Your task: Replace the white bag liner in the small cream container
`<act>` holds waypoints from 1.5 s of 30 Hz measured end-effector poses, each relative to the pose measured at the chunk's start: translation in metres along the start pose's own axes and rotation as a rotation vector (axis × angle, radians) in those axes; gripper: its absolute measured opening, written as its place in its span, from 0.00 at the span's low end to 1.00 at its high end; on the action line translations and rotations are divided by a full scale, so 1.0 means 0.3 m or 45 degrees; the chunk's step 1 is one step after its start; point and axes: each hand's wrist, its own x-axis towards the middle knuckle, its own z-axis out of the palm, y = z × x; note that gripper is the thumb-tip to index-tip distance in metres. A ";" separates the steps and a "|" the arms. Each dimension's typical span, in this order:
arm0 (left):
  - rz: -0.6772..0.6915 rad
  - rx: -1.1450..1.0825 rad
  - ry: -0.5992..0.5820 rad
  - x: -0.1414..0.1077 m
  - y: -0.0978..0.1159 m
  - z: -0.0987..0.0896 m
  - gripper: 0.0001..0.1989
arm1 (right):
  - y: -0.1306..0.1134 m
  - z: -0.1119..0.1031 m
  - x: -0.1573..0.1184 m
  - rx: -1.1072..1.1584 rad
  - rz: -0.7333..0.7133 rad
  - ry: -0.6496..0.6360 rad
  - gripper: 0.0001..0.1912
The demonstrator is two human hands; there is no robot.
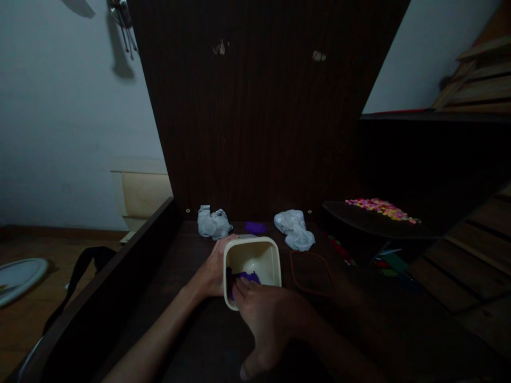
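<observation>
A cream-coloured plastic container (275, 266) is tilted on the dark surface, its opening facing me. My left hand (215, 266) grips it from the left side, fingers closed around the wall. My right hand (265, 314) reaches into the opening with its fingers together, pressing a crumpled purple cloth (250, 277) against the inside. The right thumb sticks out below, away from the cloth. Part of the cloth is hidden under the fingers. A flat purple piece (255, 227) lies behind the container, and a brownish rectangular ring (311, 290), perhaps a lid, lies to its right.
Crumpled whitish plastic bags lie at the back, one on the left (214, 222) and one on the right (295, 229). A tall dark panel (247, 122) rises behind them. A raised side board (120, 271) runs along the left. Small colourful pieces (381, 209) lie on a black shelf at right.
</observation>
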 end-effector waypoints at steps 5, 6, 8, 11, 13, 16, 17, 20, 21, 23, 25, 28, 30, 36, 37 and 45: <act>0.009 -0.020 -0.003 0.006 0.006 0.000 0.56 | -0.020 0.077 -0.065 -0.161 0.391 0.246 0.23; 0.010 -0.015 -0.001 0.008 0.008 0.001 0.57 | -0.021 0.058 -0.090 -0.138 0.322 0.230 0.24; 0.022 0.002 0.001 0.012 0.013 0.003 0.59 | -0.023 -0.002 -0.136 -0.075 0.203 0.159 0.31; 0.041 0.018 0.013 0.019 0.021 0.008 0.58 | -0.016 -0.086 -0.145 -0.067 0.233 -0.035 0.34; 0.049 0.014 0.033 0.023 0.025 0.009 0.57 | -0.005 -0.112 -0.106 -0.097 0.254 -0.130 0.32; 0.055 -0.005 0.055 0.025 0.032 0.009 0.57 | 0.011 -0.117 -0.018 -0.144 0.260 -0.296 0.33; 0.054 -0.010 0.060 0.025 0.033 0.009 0.57 | 0.014 -0.114 0.010 -0.162 0.256 -0.356 0.34; 0.050 -0.010 0.069 0.022 0.034 0.009 0.56 | 0.013 -0.094 0.077 -0.235 0.271 -0.408 0.43; 0.059 -0.006 0.073 0.022 0.034 0.009 0.55 | 0.012 -0.086 0.093 -0.264 0.282 -0.397 0.47; 0.085 0.000 0.084 0.021 0.031 0.011 0.55 | 0.013 -0.073 0.116 -0.286 0.269 -0.386 0.51; 0.105 0.005 0.100 0.020 0.029 0.012 0.54 | 0.019 -0.067 0.132 -0.262 0.232 -0.414 0.49; 0.090 0.022 0.091 0.017 0.025 0.013 0.52 | 0.025 -0.073 0.139 -0.226 0.182 -0.439 0.46; 0.073 0.031 0.068 0.013 0.022 0.012 0.52 | 0.019 -0.085 0.132 -0.228 0.147 -0.433 0.47; 0.014 0.048 0.031 0.005 0.014 0.006 0.51 | -0.018 -0.119 0.045 -0.180 0.000 -0.253 0.55; 0.015 0.044 0.029 0.006 0.013 0.006 0.51 | -0.018 -0.114 0.024 -0.165 -0.022 -0.217 0.57; 0.000 -0.034 0.022 0.008 0.019 -0.003 0.51 | 0.003 0.082 -0.060 -0.091 0.144 0.316 0.30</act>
